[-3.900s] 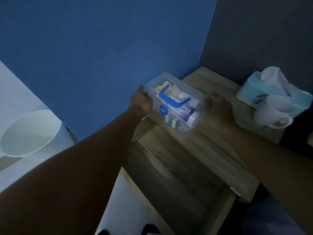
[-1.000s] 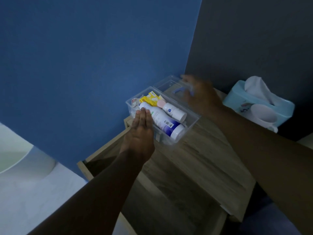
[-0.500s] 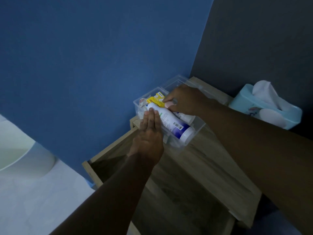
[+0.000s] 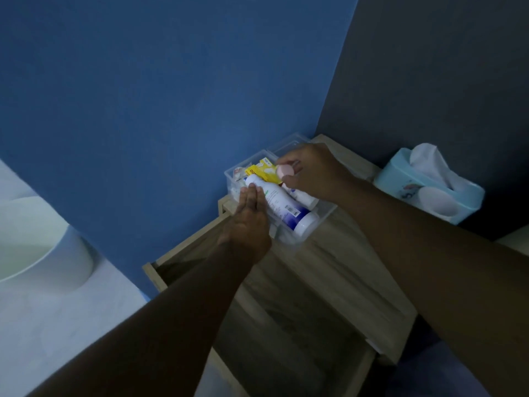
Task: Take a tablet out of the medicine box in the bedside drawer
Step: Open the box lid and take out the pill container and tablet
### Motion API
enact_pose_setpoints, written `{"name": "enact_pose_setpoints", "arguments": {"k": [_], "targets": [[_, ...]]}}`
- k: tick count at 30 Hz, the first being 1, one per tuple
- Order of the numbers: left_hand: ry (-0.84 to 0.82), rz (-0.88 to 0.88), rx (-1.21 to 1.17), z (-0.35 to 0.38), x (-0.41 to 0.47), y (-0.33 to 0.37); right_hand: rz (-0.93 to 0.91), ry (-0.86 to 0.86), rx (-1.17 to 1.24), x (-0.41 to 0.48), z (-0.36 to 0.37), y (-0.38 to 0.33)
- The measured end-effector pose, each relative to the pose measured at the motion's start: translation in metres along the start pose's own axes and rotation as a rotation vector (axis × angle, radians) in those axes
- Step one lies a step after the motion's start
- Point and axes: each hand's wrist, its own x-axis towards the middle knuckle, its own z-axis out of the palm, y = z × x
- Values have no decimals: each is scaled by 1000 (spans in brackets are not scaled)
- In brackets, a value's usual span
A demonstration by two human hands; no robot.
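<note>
A clear plastic medicine box [image 4: 320, 220] stands open on the wooden bedside table [image 4: 337, 270], near the back left corner. Inside lie a large white bottle with a blue label [image 4: 286, 209], a yellow packet [image 4: 259, 171] and a smaller white bottle, mostly hidden. My left hand [image 4: 249, 222] rests flat against the box's near left side, fingers straight and together, touching the large bottle. My right hand [image 4: 312, 173] is over the box, its fingers pinched on a small pink round container [image 4: 284, 169]. The clear lid [image 4: 289, 141] lies behind the box.
The bedside drawer [image 4: 274, 333] is pulled out below the tabletop, dark inside. A light blue tissue box [image 4: 429, 184] with a white mug [image 4: 438, 203] in front stands at the right. A white bowl-shaped thing [image 4: 37, 247] sits at the left. Blue and dark walls close behind.
The box was set on the table and its lid taken off behind it. My right hand went into the box and now lifts the pink container slightly. The left hand has stayed against the box.
</note>
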Motion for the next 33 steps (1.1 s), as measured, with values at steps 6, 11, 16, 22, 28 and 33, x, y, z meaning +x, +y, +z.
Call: {"name": "enact_pose_setpoints", "arguments": {"k": [6,11,16,22,28,33], "targets": [[127,-101,-588,-35,-1,5,94,91,158,-47,-35,-24],[59,-215,-1299,-58,-27,47,48,144,184,-84,-64,-48],[-139,-114,-1840,-62,-73,82,-40,127,133,-124,-93,-70],[-85,-17,-1907,-56,-108,110,-187,102,-6,-160,-128,-90],[-112,60,-1910,-57,-128,128,-236,22,-50,-179,-152,-103],[-72,18,-1951,-56,-134,140,-271,-26,-21,-187,-165,-107]]}}
